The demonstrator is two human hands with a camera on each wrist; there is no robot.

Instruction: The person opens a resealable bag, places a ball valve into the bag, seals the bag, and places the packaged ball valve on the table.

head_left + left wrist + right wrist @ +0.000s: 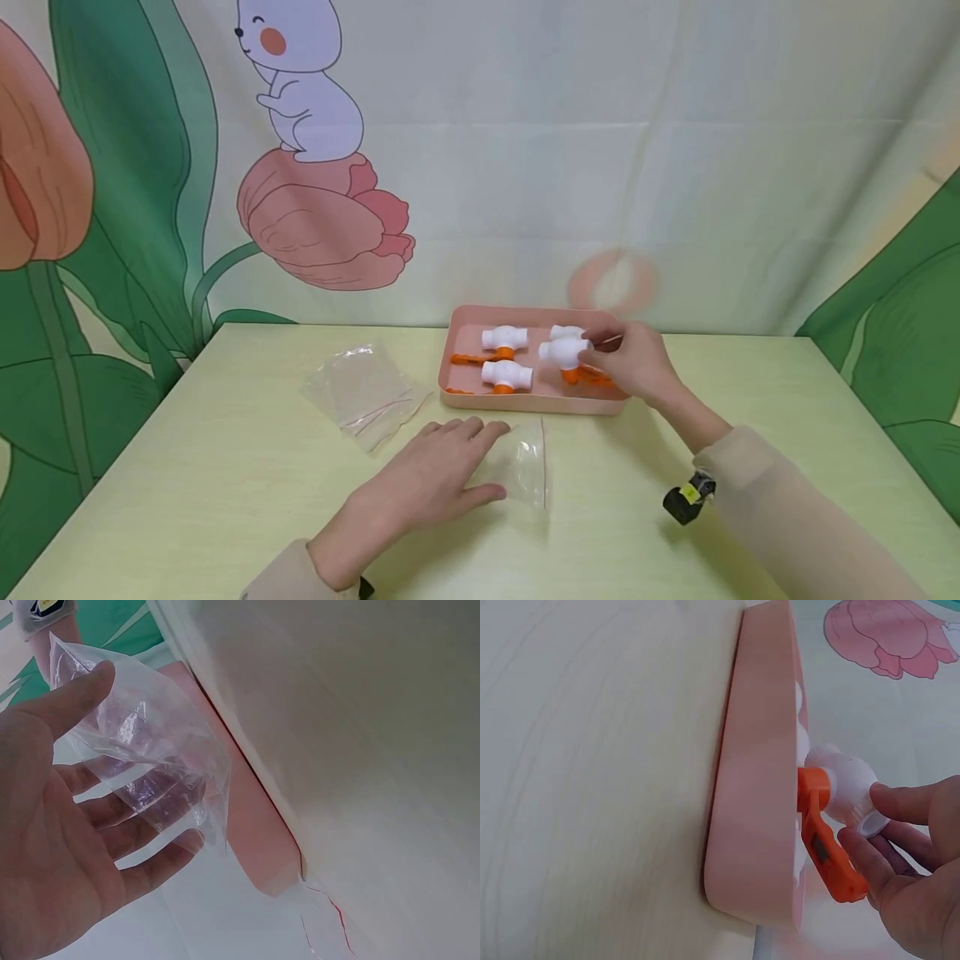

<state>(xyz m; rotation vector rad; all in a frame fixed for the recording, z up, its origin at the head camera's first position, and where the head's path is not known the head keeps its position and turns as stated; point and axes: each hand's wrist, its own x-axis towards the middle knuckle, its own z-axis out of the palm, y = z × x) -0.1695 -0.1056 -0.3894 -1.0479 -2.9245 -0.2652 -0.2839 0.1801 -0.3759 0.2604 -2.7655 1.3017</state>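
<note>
My right hand (633,358) pinches a white plastic ball valve (564,353) with an orange handle (832,862) by one end, at the right part of the pink tray (536,403). In the right wrist view the valve (851,787) shows just past the tray's wall, thumb and fingertips at its open end. My left hand (431,471) holds a clear zip bag (531,462) in front of the tray. In the left wrist view the crumpled bag (139,724) lies between the thumb and the spread, slightly bent fingers, which show through the plastic.
More white valves (507,375) with orange handles lie in the tray. Left of it, several clear zip bags (367,387) lie on the pale table (225,467). A printed curtain (495,183) hangs behind the table's far edge. A small black camera (686,500) is at the right wrist.
</note>
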